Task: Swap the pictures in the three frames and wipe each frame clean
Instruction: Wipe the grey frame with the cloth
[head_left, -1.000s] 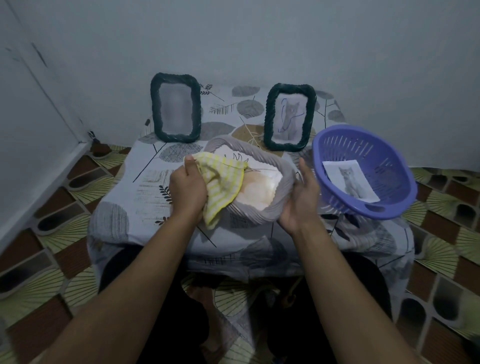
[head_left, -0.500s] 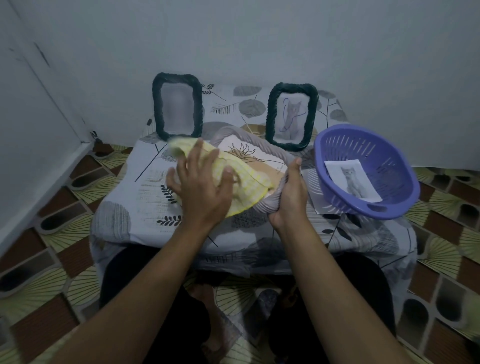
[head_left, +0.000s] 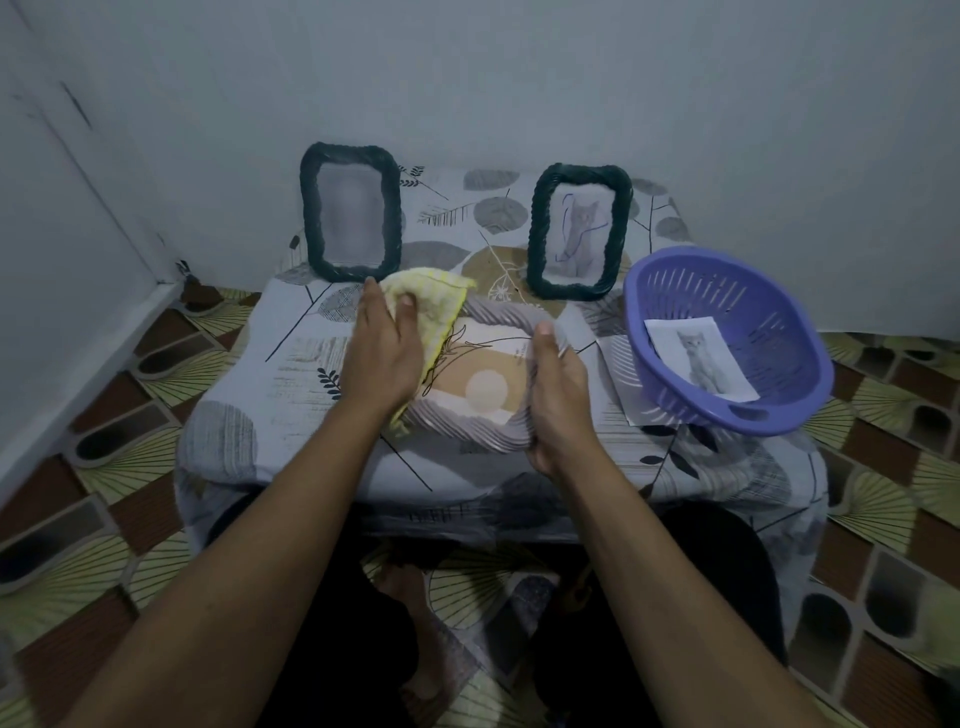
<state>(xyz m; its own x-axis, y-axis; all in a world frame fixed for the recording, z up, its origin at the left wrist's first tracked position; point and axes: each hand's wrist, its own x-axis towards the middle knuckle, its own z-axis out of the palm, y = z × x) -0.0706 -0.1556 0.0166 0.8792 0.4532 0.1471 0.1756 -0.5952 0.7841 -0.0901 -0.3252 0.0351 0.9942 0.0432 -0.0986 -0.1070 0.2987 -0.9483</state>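
While my right hand (head_left: 558, 400) is gripping the grey frame (head_left: 493, 439), my left hand (head_left: 382, 353) is pressing the yellow cloth (head_left: 434, 301) on it — two dark frames (head_left: 350, 213) waiting — I'm judging

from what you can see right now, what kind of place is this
Probably a room corner in a home, not a workshop: a low table under a leaf-print cloth set against plain painted walls, a patterned tile floor, and decorative rope-edged picture frames on the table.

dim, bluish, soft light; wide-angle bending at edges; slightly blurry.
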